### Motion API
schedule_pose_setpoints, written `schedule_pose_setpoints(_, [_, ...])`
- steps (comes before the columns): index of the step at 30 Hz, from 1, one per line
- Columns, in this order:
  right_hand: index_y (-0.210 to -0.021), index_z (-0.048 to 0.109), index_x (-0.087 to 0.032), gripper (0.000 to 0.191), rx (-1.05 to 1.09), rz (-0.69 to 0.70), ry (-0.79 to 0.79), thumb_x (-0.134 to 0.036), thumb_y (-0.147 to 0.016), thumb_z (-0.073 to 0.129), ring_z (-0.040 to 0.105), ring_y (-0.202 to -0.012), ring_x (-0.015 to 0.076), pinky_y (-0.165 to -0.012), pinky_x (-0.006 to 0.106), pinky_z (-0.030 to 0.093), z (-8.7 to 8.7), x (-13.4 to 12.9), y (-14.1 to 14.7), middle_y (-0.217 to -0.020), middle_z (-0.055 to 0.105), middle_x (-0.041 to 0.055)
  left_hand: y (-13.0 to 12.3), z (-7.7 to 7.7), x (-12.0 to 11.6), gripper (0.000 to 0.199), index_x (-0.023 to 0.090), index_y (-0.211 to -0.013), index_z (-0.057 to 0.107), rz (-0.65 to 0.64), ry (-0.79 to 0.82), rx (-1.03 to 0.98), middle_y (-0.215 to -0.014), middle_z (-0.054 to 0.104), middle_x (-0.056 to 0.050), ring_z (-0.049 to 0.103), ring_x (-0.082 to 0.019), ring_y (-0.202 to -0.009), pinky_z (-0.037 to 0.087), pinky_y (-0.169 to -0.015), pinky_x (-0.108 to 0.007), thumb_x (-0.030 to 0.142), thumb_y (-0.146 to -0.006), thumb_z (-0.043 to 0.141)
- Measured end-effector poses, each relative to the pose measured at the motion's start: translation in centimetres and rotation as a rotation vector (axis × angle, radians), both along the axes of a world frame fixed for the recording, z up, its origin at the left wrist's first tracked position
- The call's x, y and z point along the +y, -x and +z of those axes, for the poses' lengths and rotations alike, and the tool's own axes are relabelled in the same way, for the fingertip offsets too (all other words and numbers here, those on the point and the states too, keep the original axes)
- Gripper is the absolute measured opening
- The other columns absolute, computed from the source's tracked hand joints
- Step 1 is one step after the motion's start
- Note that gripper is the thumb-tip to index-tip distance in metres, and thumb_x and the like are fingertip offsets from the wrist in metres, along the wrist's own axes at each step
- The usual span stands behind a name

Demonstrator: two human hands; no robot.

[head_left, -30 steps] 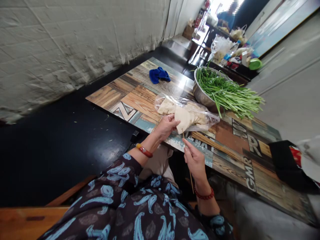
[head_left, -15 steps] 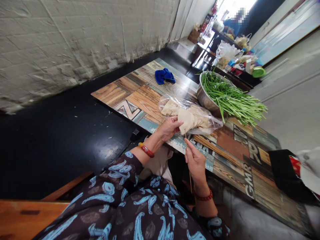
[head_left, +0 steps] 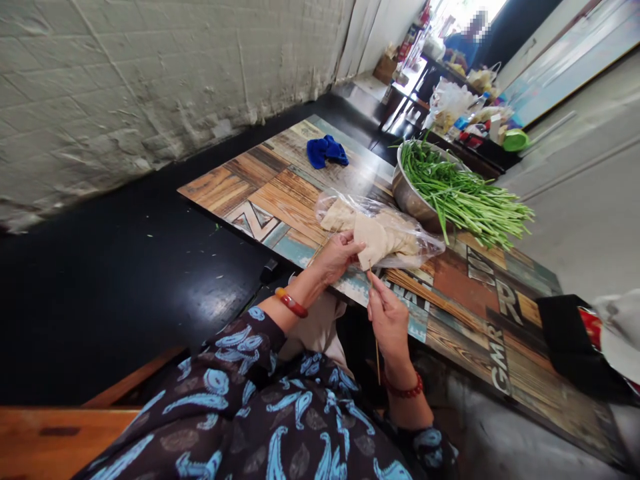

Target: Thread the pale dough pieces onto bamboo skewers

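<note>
Right hand: pinching a thin stick, its upper end at the lower edge of a pale sheet. From my remote view I cannot tell how deep it goes. Left hand: pinching that sheet by its left side, at the near side of a clear bag. I judge that piercing too near the edge could tear the sheet, and a slanting push could prick the left hand. Other pale sheets lie bunched in the bag; a tug might drag them along. Bundle of sticks near the front edge of the worktop; a sleeve knock could scatter it. Beyond: metal bowl of greens, blue cloth.
</note>
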State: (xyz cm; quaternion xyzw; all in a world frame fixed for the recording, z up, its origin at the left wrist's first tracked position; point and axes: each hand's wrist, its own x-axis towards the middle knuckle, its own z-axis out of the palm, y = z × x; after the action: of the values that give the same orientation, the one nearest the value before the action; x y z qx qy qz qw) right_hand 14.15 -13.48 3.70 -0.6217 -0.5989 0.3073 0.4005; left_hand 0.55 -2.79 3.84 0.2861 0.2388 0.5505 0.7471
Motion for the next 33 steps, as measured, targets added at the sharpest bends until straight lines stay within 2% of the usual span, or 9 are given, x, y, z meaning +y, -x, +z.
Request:
schedule_pose_setpoints(4, [-0.13,0.064,-0.014,0.046,0.005,-0.002,-0.012,-0.035,-0.093,0.048,0.043,-0.047,0.0112,-0.047,0.025,0.039,0.3,-0.3,0.0,-0.057,0.055,-0.0017,0.0,0.1,0.1,0.036,0.011,-0.091,0.068,0.016,0.017,0.004,-0.08,0.07,-0.005,0.059,-0.01,-0.059,0.045,-0.056,-0.022,0.031,-0.063,0.077])
schedule_pose_setpoints(10, [-0.127,0.067,-0.017,0.044,-0.018,-0.009,-0.036,-0.036,-0.091,0.051,0.049,-0.052,0.0132,-0.05,0.025,0.043,0.2,-0.5,-0.3,-0.061,0.061,0.0009,-0.1,-0.1,0.1,0.035,0.012,-0.085,0.066,0.041,0.038,-0.01,-0.076,0.068,-0.002,0.06,-0.012,-0.064,0.049,-0.065,-0.025,0.031,-0.059,0.08])
schedule_pose_setpoints(15, [-0.126,0.067,-0.016,0.044,0.01,-0.015,-0.002,-0.036,-0.09,0.052,0.045,-0.05,0.012,-0.049,0.024,0.039,0.3,-0.3,-0.2,-0.058,0.056,-0.0011,-0.2,-0.1,0.0,0.033,0.012,-0.078,0.065,0.041,0.022,0.017,-0.07,0.064,0.001,0.055,-0.009,-0.059,0.047,-0.061,-0.023,0.032,-0.058,0.082])
schedule_pose_setpoints(22, [-0.126,0.066,-0.012,0.047,0.072,-0.033,0.082,-0.037,-0.089,0.053,0.036,-0.046,0.0091,-0.046,0.023,0.032,0.9,-0.1,0.0,-0.051,0.043,-0.0061,-0.3,-0.4,0.1,0.032,0.013,-0.08,0.065,0.03,-0.004,0.054,-0.067,0.061,0.003,0.052,-0.007,-0.056,0.044,-0.057,-0.021,0.033,-0.061,0.081])
schedule_pose_setpoints(28, [-0.126,0.066,-0.011,0.049,0.13,-0.016,0.127,-0.04,-0.088,0.056,0.036,-0.042,0.0089,-0.043,0.023,0.031,1.3,0.0,-0.3,-0.049,0.043,-0.0068,-0.4,-0.5,0.0,0.027,0.014,-0.072,0.062,0.028,-0.05,0.084,-0.063,0.059,0.004,0.05,-0.006,-0.053,0.041,-0.053,-0.019,0.033,-0.063,0.079])
schedule_pose_setpoints(33, [-0.122,0.067,-0.012,0.046,0.171,0.003,0.126,-0.042,-0.088,0.056,0.038,-0.042,0.0092,-0.043,0.022,0.03,1.3,0.1,-0.3,-0.048,0.044,-0.0069,-0.4,-0.5,0.0,0.029,0.015,-0.08,0.065,0.042,-0.048,0.107,-0.069,0.063,0.002,0.055,-0.009,-0.06,0.044,-0.059,-0.021,0.033,-0.062,0.079])
